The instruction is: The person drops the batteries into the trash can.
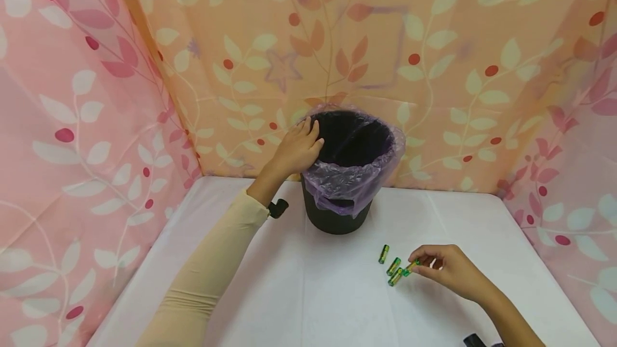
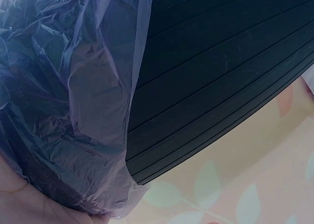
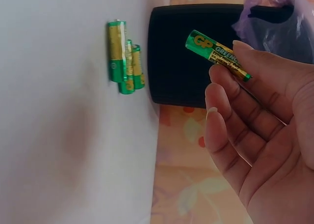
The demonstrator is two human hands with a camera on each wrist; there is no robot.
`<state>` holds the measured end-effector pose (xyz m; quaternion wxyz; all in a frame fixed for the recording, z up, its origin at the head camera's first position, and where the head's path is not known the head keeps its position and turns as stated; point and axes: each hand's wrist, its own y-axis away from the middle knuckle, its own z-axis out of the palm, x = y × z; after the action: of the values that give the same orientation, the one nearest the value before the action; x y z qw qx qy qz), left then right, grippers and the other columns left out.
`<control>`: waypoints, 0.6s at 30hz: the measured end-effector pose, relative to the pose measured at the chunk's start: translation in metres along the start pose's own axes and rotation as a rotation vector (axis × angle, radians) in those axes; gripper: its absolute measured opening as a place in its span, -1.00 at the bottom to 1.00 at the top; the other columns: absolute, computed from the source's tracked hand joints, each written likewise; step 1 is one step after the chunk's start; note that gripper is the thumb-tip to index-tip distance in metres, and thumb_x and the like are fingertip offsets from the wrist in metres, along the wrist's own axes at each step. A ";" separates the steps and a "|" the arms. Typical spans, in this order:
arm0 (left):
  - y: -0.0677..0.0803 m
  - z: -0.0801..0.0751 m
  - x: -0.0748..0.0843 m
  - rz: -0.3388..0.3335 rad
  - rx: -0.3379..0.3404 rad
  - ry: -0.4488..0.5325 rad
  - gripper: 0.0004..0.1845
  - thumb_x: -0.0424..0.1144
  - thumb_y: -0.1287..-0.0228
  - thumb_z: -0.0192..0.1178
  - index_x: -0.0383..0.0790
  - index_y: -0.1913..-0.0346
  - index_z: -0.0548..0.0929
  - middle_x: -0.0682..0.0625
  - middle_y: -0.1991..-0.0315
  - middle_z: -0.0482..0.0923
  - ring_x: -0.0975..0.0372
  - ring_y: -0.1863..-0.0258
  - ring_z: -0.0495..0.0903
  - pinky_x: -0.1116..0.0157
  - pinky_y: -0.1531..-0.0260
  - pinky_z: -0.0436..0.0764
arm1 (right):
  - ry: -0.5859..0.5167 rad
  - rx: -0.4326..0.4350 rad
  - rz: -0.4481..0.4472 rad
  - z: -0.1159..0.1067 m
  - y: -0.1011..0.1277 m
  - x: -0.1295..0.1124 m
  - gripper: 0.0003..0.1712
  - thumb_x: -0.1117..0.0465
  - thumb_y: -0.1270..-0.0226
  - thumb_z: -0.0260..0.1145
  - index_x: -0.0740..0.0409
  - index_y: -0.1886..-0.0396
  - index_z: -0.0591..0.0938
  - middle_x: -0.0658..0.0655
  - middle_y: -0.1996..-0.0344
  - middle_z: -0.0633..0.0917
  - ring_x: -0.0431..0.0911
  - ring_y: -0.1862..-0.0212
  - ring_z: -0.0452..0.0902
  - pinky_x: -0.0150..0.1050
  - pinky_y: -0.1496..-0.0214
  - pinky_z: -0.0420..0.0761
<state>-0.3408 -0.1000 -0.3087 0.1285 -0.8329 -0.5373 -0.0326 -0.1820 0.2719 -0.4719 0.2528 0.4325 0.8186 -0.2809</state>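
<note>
My left hand (image 1: 300, 146) holds the left rim of a black trash bin (image 1: 332, 224), its fingers over the edge. A thin purple plastic bag (image 1: 344, 183) lines the bin and folds down outside; in the left wrist view part of my palm (image 2: 34, 199) lies against this bag. With thumb and fingertips, my right hand (image 1: 448, 269) pinches a green and gold battery (image 3: 218, 54) marked GP. Beside it on the white tabletop lie three similar batteries: one (image 1: 383, 254) nearest the bin, another (image 1: 393, 266), and a third (image 1: 395, 277).
A white cloth (image 1: 270, 293) covers the table. Floral curtains hang around it, orange (image 1: 193, 68) behind the bin and pink (image 1: 111, 149) at the left. Black wrist camera parts (image 1: 278, 208) show at the left wrist.
</note>
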 end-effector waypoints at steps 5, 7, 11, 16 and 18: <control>0.000 0.001 -0.001 0.001 -0.004 -0.007 -0.32 0.02 -0.64 -0.32 -0.30 -0.62 -0.01 -0.25 -0.63 -0.19 -0.03 -0.62 -0.17 0.06 -0.57 -0.21 | 0.021 0.008 -0.030 -0.010 -0.010 -0.009 -0.88 0.14 -0.23 0.53 -0.15 0.26 0.76 -0.22 0.45 0.73 -0.29 0.39 0.60 -0.36 0.39 0.58; 0.000 0.001 -0.001 -0.002 -0.007 -0.010 -0.32 0.03 -0.65 -0.33 -0.29 -0.62 -0.02 -0.25 -0.63 -0.19 -0.03 -0.62 -0.18 0.05 -0.57 -0.21 | 0.031 0.004 -0.051 -0.014 -0.014 -0.013 -0.88 0.14 -0.24 0.53 -0.14 0.25 0.76 -0.22 0.44 0.72 -0.29 0.39 0.59 -0.36 0.39 0.57; 0.000 0.001 -0.001 -0.005 -0.019 -0.012 -0.30 0.06 -0.65 -0.32 -0.27 -0.63 -0.04 -0.24 -0.64 -0.20 -0.03 -0.62 -0.19 0.06 -0.57 -0.22 | 0.059 0.007 -0.096 -0.021 -0.023 -0.022 -0.86 0.15 -0.23 0.53 -0.17 0.25 0.76 -0.21 0.45 0.72 -0.31 0.39 0.58 -0.37 0.40 0.56; 0.000 0.000 0.000 -0.005 -0.027 -0.018 -0.28 0.10 -0.64 -0.32 -0.27 -0.63 -0.06 -0.25 -0.64 -0.20 -0.03 -0.62 -0.19 0.06 -0.57 -0.22 | 0.082 0.025 -0.129 -0.026 -0.034 -0.031 -0.87 0.17 -0.24 0.53 -0.15 0.26 0.76 -0.27 0.46 0.71 -0.32 0.39 0.58 -0.36 0.39 0.57; 0.000 0.000 0.000 -0.003 -0.025 -0.018 -0.27 0.10 -0.64 -0.31 -0.27 -0.63 -0.05 -0.25 -0.63 -0.20 -0.04 -0.62 -0.18 0.06 -0.57 -0.22 | 0.089 0.029 -0.138 -0.029 -0.039 -0.035 -0.88 0.17 -0.24 0.53 -0.13 0.26 0.76 -0.30 0.45 0.70 -0.33 0.39 0.58 -0.36 0.38 0.58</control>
<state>-0.3405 -0.1001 -0.3085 0.1132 -0.8339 -0.5393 -0.0318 -0.2023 0.2533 -0.4190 0.1897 0.3908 0.8527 -0.2901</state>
